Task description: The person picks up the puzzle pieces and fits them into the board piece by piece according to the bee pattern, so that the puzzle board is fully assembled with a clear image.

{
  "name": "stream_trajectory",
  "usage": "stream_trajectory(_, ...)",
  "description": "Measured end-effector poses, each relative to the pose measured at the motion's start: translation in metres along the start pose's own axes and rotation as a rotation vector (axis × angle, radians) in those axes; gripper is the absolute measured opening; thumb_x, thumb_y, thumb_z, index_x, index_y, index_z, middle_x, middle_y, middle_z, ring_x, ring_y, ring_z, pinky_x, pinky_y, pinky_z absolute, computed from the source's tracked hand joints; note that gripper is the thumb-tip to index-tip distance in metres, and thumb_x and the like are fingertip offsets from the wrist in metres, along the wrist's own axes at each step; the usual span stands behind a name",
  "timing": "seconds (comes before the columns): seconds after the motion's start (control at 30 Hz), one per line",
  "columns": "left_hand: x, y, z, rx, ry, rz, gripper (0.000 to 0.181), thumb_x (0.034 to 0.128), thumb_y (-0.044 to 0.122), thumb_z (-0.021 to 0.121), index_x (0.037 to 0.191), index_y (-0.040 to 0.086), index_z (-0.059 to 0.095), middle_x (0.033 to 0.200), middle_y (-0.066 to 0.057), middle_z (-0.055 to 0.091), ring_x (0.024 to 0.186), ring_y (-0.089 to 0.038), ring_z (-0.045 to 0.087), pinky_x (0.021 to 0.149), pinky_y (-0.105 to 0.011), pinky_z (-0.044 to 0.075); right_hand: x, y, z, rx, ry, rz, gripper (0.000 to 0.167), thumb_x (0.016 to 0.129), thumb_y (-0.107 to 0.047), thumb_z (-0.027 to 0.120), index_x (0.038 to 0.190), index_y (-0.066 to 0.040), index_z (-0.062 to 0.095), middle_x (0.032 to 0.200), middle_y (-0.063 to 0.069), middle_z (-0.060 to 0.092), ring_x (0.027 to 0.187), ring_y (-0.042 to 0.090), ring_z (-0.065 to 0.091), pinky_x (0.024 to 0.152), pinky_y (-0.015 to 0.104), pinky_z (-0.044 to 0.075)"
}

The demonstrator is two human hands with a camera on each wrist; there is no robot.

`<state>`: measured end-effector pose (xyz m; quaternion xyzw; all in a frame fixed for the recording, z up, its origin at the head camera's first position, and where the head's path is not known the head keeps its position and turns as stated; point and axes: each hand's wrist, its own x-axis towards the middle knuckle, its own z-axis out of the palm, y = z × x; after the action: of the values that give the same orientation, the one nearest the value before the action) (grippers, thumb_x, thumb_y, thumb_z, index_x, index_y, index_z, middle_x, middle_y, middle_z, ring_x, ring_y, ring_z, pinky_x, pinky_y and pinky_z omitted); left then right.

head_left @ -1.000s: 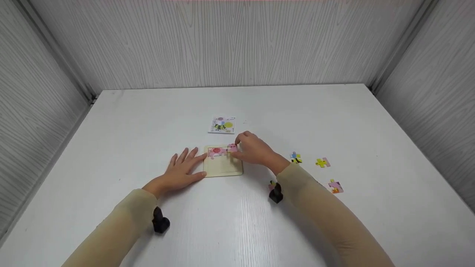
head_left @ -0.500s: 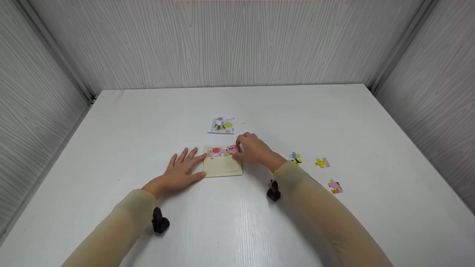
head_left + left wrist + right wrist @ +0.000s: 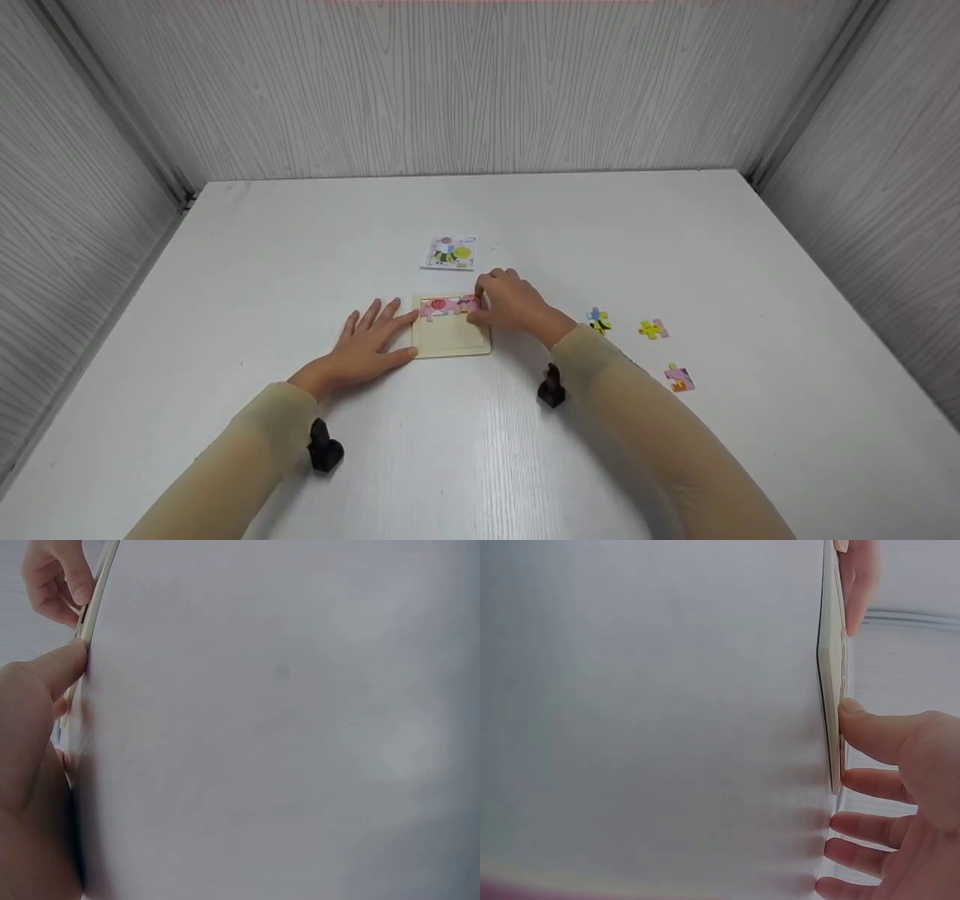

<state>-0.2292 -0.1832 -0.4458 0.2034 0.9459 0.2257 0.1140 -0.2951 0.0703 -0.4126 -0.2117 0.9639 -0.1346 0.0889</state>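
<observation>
The shallow square tray (image 3: pixel 450 341) is lying flat on the bench (image 3: pixel 300 240); the left hand (image 3: pixel 365 352), fingers spread and straight, is touching its left edge, while the right hand (image 3: pixel 512 301) is pinching the pink corner piece (image 3: pixel 468 301) at the tray's far right corner. Uneven finger pressure could be lifting one side of that piece or jamming its tab against the red-disc piece (image 3: pixel 439 305); a slack left hand would be risking tray slip. Seating depth is not showing clearly. The tray is presenting pale, wood-like material with a raised rim. A blue-and-yellow piece (image 3: pixel 598 321), a yellow-and-pink piece (image 3: pixel 653 328) and a pink-and-orange piece (image 3: pixel 679 377), all thin, printed and knobbed, are lying right of the tray; a rectangular picture card (image 3: pixel 451 253) is lying beyond it.
</observation>
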Motion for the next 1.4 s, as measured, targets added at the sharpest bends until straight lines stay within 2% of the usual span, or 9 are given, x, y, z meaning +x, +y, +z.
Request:
stream_trajectory(0.2,-0.0009,0.0006,-0.0009,-0.010,0.010,0.023,0.068,0.0928,0.052,0.044,0.149,0.021,0.024,0.155,-0.011,0.003,0.140,-0.033,-0.008,0.105,-0.055,-0.011,0.0000,0.0017,-0.0007,-0.006,-0.006,-0.031,0.044,0.084,-0.041,0.067,0.117,-0.013,0.058,0.122,0.007,0.053,0.108,0.024,0.045,0.090,0.041,0.041)
stream_trajectory(0.37,-0.0018,0.0011,-0.0016,-0.009,0.010,0.018,0.067,0.0929,0.053,0.043,0.149,0.022,0.023,0.156,-0.010,0.003,0.140,-0.032,-0.008,0.105,-0.055,-0.011,0.0015,0.0011,0.0004,-0.005,-0.016,-0.046,0.044,0.085,-0.035,0.067,0.125,-0.019,0.057,0.125,0.008,0.052,0.112,0.025,0.044,0.093,0.041,0.040)
stream_trajectory(0.7,-0.0020,0.0011,-0.0012,-0.005,0.013,0.021,0.067,0.0932,0.052,0.044,0.149,0.020,0.024,0.155,-0.011,0.003,0.140,-0.033,-0.008,0.106,-0.055,-0.010,0.0019,0.0007,0.0010,0.015,-0.042,-0.051,0.033,0.087,-0.030,0.067,0.120,-0.028,0.063,0.123,0.006,0.051,0.109,0.023,0.041,0.091,0.040,0.038)
stream_trajectory(1.13,-0.0008,0.0007,-0.0001,-0.006,0.016,0.023,0.067,0.0931,0.051,0.045,0.149,0.020,0.024,0.155,-0.012,0.004,0.140,-0.033,-0.007,0.106,-0.055,-0.010,0.0005,-0.0001,0.0010,-0.001,-0.029,-0.083,0.031,0.088,-0.027,0.064,0.119,-0.022,0.066,0.121,0.009,0.052,0.108,0.026,0.042,0.089,0.041,0.039)
stream_trajectory(1.4,-0.0019,0.0030,-0.0011,-0.002,0.006,-0.002,0.067,0.0927,0.053,0.044,0.149,0.023,0.023,0.156,-0.010,0.002,0.140,-0.031,-0.009,0.106,-0.054,-0.011,0.0003,0.0001,0.0017,-0.031,-0.030,-0.090,0.033,0.088,-0.029,0.065,0.121,-0.022,0.065,0.121,0.010,0.052,0.108,0.026,0.042,0.089,0.041,0.040)
